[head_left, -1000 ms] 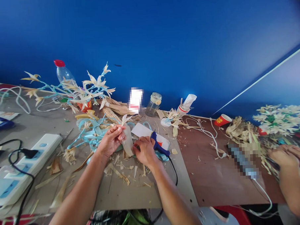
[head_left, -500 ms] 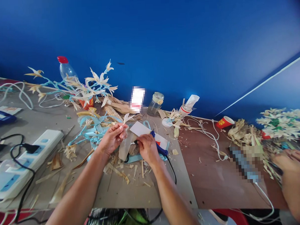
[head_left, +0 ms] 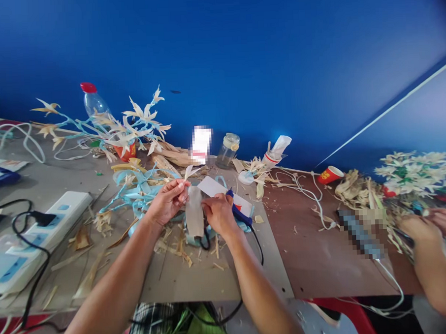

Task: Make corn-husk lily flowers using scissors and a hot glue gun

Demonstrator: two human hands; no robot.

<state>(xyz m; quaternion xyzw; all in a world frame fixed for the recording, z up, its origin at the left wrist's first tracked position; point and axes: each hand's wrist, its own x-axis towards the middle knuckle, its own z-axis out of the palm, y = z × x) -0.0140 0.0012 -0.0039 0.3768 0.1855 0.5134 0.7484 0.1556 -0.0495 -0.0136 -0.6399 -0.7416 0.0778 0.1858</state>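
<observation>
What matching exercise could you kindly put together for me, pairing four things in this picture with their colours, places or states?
Things:
1. Left hand
2. Power strip
3. Clear bottle
4. Glue gun

Descriptions:
A. Topped with a red cap
B. Blue, beside the right hand
C. White, with a black plug in it
D. Pinching a small pale flower

Right pairs: 1-D, 2-C, 3-A, 4-B
</observation>
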